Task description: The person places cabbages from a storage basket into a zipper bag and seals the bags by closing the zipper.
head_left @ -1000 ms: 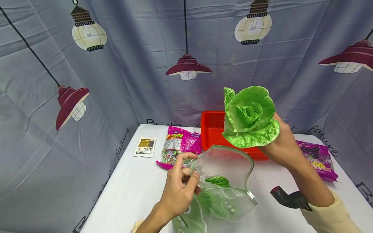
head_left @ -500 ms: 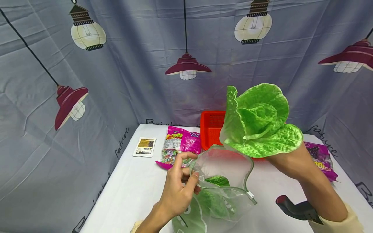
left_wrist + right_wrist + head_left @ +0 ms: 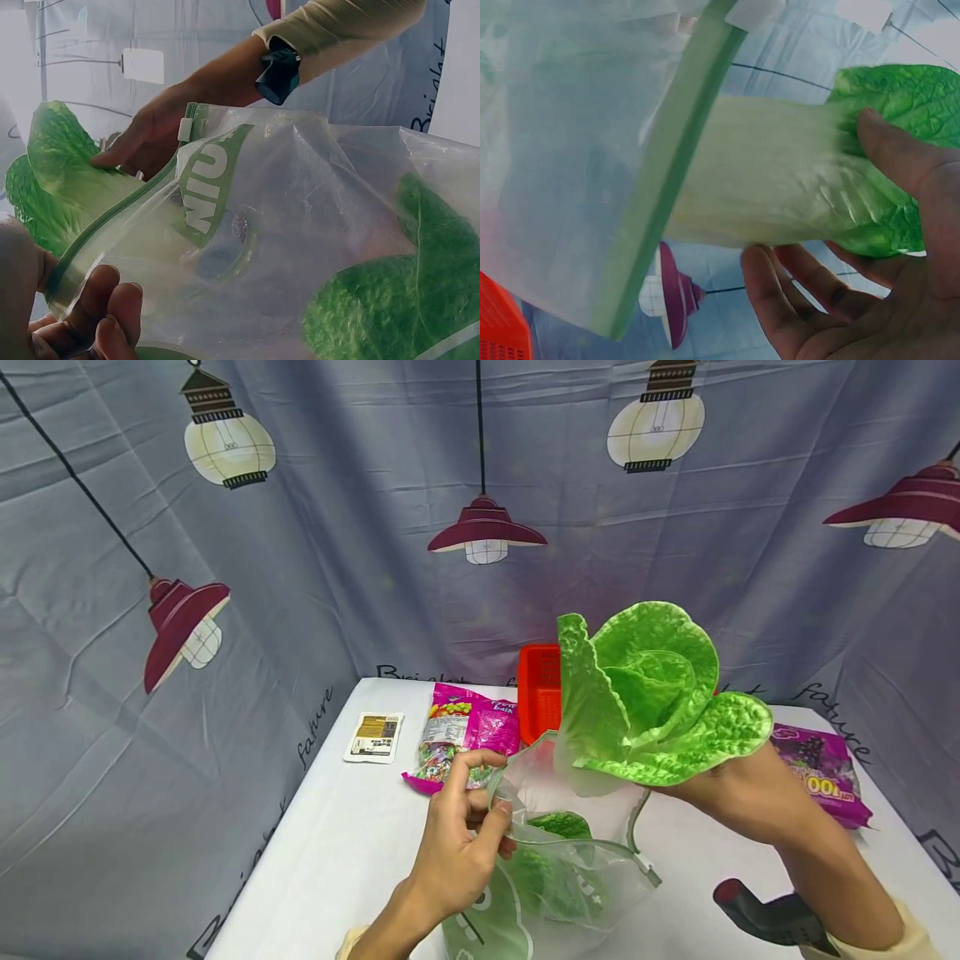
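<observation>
My left hand [image 3: 461, 847] pinches the green-edged rim of a clear zip bag [image 3: 626, 889], whose mouth is spread wide. Inside the bag lies a green leafy vegetable [image 3: 558, 825], seen partly through the plastic. My right hand [image 3: 738, 793] holds a Chinese cabbage [image 3: 648, 693], its leafy top tilted up and its pale base at the bag's mouth. In the right wrist view, thumb and fingers lie around the cabbage [image 3: 772, 172], and its base reaches the green zip strip [image 3: 667, 172]. A white slider [image 3: 185, 129] sits on the strip in the left wrist view.
Behind the cabbage stands a red plastic basket [image 3: 538, 693], partly hidden. A pink candy bag [image 3: 468, 735] and a white packet [image 3: 373, 737] lie at the back left of the white table [image 3: 322, 852]. A purple bag [image 3: 821, 772] lies at the right.
My right hand first brought the cabbage nearer and to the right, then lowered it leftward to the bag's mouth. The left hand and the bag have stayed in place.
</observation>
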Available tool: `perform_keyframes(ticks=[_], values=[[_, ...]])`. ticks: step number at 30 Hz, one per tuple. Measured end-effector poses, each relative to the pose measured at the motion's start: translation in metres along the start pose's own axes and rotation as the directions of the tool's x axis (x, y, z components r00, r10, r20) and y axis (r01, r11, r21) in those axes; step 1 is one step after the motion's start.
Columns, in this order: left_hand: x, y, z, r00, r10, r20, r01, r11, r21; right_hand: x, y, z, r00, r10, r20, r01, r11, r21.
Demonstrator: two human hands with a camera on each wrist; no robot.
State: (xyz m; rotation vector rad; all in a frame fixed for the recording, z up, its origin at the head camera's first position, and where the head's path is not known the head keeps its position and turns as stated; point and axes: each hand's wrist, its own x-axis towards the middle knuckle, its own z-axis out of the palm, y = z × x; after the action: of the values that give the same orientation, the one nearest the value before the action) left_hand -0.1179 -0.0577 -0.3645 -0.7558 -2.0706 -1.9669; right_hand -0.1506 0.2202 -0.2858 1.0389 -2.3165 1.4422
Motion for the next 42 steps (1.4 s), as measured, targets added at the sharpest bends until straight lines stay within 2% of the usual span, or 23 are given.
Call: perform_keyframes(ticks=[3, 6, 10, 15, 22, 30, 37, 42], values=[[0.000, 0.001, 0.000, 1.000, -0.008, -0.003, 0.008, 1.000, 0.004, 0.001, 0.002, 0.003, 1.000, -0.012, 0.023, 0.010, 0.996, 0.091], [0.000, 0.001, -0.001, 1.000, 0.002, -0.003, -0.002, 1.000, 0.001, 0.002, 0.003, 0.007, 1.000, 0.006, 0.027, -0.008, 0.995, 0.096], [0.000, 0.001, -0.001, 1.000, 0.017, -0.001, -0.017, 1.000, 0.000, 0.000, 0.004, 0.011, 0.997, 0.061, 0.044, -0.059, 0.997, -0.041], [-0.001, 0.001, -0.002, 1.000, 0.011, -0.004, -0.011, 1.000, 0.006, -0.008, 0.011, 0.016, 0.994, 0.077, 0.073, -0.065, 0.986, -0.154], [-0.001, 0.002, -0.001, 1.000, -0.011, -0.012, 0.012, 1.000, 0.018, -0.012, 0.018, 0.022, 0.990, 0.107, 0.091, -0.090, 0.981, -0.170], [-0.003, 0.001, -0.001, 1.000, -0.010, -0.014, 0.010, 1.000, 0.019, -0.014, 0.019, 0.027, 0.990, 0.096, 0.099, -0.067, 0.962, -0.266], [-0.003, 0.001, 0.000, 1.000, -0.004, -0.008, 0.004, 1.000, 0.022, -0.016, 0.020, 0.027, 0.983, 0.151, 0.106, -0.113, 0.946, -0.304], [-0.003, 0.001, 0.000, 1.000, 0.002, -0.009, -0.001, 1.000, 0.017, -0.018, 0.022, 0.027, 0.988, 0.109, 0.107, -0.071, 0.948, -0.310]])
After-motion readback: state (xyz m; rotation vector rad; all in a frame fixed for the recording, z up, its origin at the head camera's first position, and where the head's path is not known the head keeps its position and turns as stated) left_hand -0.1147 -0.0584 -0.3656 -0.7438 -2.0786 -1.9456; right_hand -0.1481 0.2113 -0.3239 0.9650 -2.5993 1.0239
